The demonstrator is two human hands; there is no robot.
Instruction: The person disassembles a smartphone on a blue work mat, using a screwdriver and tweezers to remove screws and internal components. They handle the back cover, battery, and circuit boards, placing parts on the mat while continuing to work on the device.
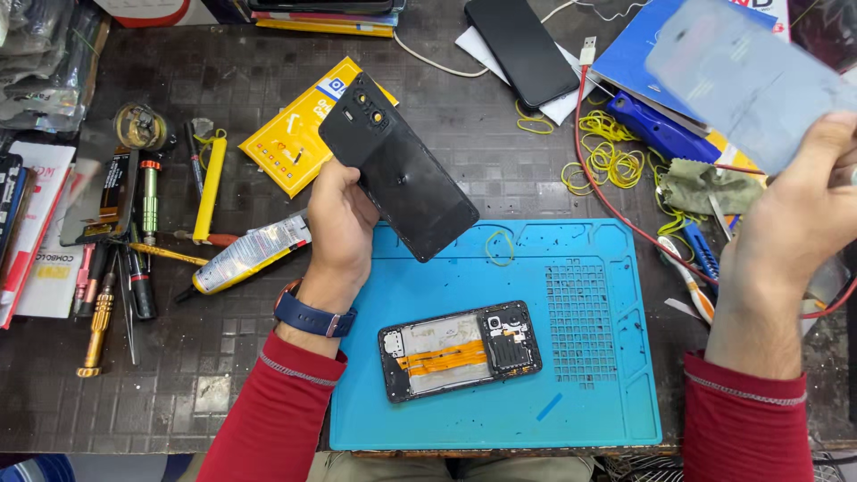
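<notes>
My left hand (341,234) holds a black phone back cover (398,170) up over the left part of the blue work mat (589,393), inner side toward me, camera holes at its top. My right hand (794,234) is raised at the right edge and grips a pale blue-grey translucent sheet (745,80), which is blurred. On the mat lies an opened phone (460,351) with its orange flex cable and circuit board showing. A yellow rubber band (500,247) rests on the mat near the cover's lower end.
Screwdrivers (143,268), tweezers and a yellow tool (211,187) lie at the left beside a glue tube (250,254). A yellow packet (290,143) sits behind my left hand. A black phone (520,49), red cable (616,210), loose rubber bands (611,161) and blue tools crowd the back right.
</notes>
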